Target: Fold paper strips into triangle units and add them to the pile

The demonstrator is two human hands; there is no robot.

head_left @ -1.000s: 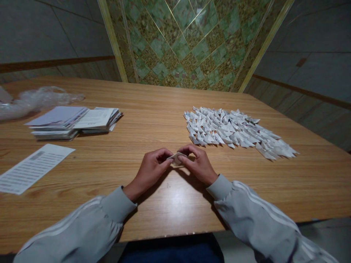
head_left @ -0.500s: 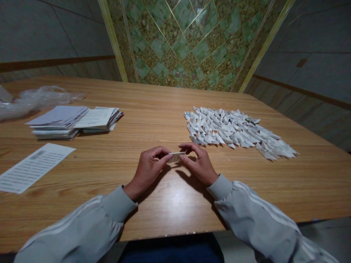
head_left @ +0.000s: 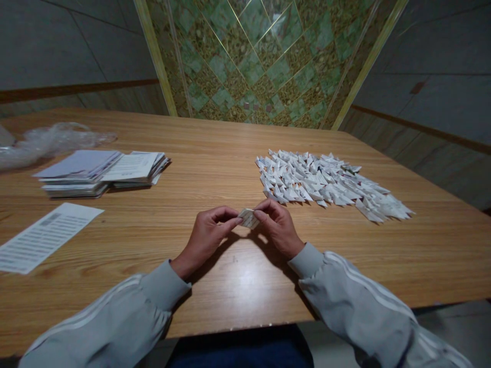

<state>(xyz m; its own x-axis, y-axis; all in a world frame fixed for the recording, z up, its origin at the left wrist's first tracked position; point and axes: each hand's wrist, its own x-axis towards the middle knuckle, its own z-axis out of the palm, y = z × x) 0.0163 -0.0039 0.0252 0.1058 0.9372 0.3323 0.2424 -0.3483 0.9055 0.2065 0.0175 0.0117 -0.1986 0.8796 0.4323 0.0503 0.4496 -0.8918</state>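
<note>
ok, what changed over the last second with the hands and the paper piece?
Both hands, left hand and right hand, kept pinching the small paper piece. It went from lying flattish, to edge-on, to now tilted with its printed face showing and slightly raised. The fingertips shifted a little; nothing was let go. The pile of folded pieces, paper stacks, printed sheet and plastic wrap stayed put.

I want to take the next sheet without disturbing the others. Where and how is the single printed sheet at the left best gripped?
Grip the printed sheet at its near right corner, coming from the right. It lies flat and alone on the table, so that corner can likely be lifted with a fingertip, and both hands are on that side.
</note>
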